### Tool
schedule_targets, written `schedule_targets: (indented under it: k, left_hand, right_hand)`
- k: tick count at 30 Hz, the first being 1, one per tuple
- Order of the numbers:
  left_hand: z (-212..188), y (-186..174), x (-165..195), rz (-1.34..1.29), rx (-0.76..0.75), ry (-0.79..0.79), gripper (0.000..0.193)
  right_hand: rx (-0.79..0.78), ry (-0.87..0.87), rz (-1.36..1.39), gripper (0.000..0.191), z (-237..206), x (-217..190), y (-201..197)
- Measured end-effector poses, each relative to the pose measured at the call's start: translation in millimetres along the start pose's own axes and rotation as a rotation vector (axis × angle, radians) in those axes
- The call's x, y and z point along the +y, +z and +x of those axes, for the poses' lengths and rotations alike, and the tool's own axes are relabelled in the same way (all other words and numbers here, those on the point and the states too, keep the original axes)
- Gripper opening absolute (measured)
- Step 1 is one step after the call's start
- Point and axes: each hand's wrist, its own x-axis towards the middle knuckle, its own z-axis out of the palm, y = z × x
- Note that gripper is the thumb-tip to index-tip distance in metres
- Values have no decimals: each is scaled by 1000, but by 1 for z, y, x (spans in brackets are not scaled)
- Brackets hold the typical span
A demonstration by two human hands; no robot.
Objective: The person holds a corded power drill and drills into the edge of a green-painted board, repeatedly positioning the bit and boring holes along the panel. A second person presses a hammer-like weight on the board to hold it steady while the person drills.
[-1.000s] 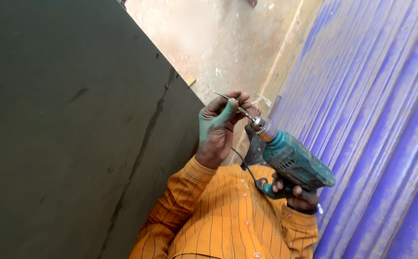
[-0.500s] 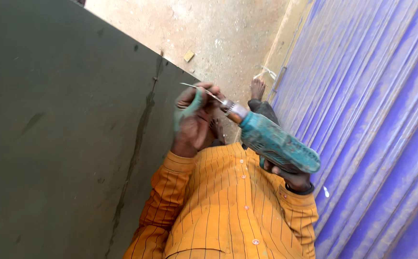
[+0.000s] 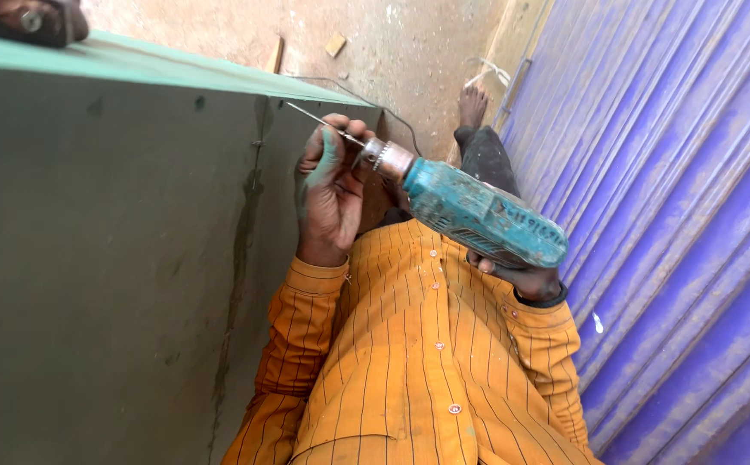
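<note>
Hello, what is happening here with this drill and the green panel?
A person in an orange striped shirt holds a teal electric drill in the right hand. The left hand, smeared with green paint, is at the chuck, with fingers around the base of the thin drill bit. The bit's tip lies near the top edge of a large dark green panel. A purple corrugated metal wall stands at the other side, and the ground is sandy.

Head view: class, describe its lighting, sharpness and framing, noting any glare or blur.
Head view: even daylight, no harsh glare or deep shadows; the teal drill and left hand are sharp; the thin drill bit is faint against the green panel; the whole frame is tilted, so the purple corrugated wall runs diagonally.
</note>
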Motion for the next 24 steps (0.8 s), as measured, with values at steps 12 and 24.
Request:
schedule_targets:
  k: [12,24]
  left_hand:
    - [-2,6,7,8,80,53,19]
    - [16,43,-29,-340,-82,108,52]
  right_hand:
    - [-150,145,115,91,31,-51,6]
    - [-339,-69,-182,100,78,-74,25]
